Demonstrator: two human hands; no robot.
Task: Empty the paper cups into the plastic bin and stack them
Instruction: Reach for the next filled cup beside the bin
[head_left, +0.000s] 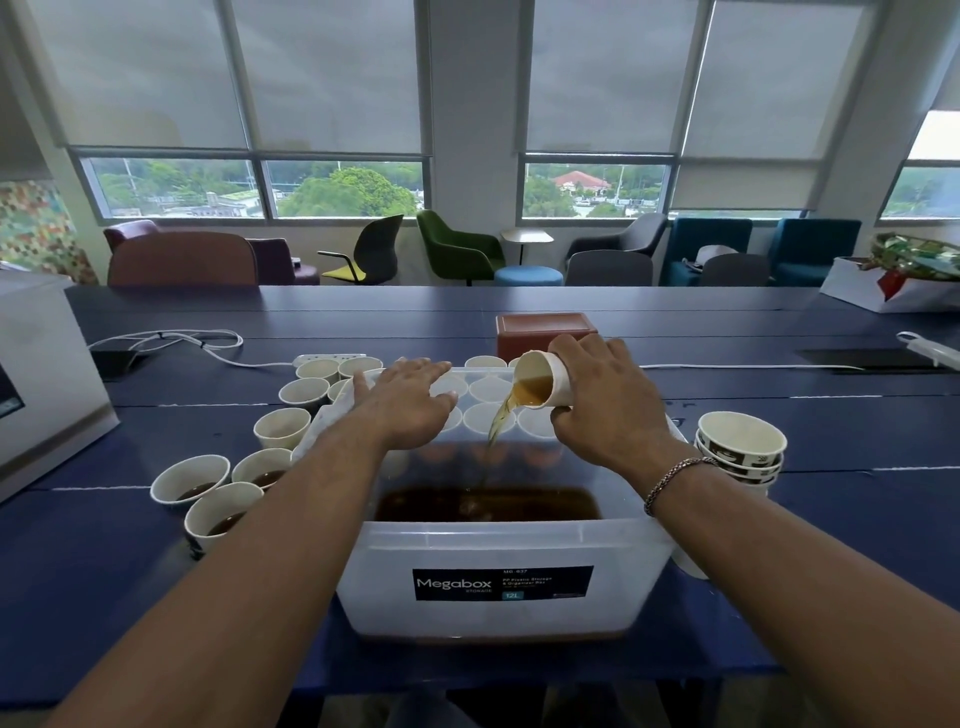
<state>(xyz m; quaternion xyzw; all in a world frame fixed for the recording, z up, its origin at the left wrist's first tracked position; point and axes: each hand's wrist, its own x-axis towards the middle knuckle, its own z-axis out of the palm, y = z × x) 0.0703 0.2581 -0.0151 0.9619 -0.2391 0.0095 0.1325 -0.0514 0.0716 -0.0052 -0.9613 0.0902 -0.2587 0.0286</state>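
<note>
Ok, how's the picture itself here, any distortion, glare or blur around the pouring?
Head view: the wide-angle lens bows the table lines and window frames; soft daylight through the blinds, no hard shadows or glare; the right hand and tilted paper cup are sharp, the poured stream slightly smeared; the plastic bin wall looks hazy.
</note>
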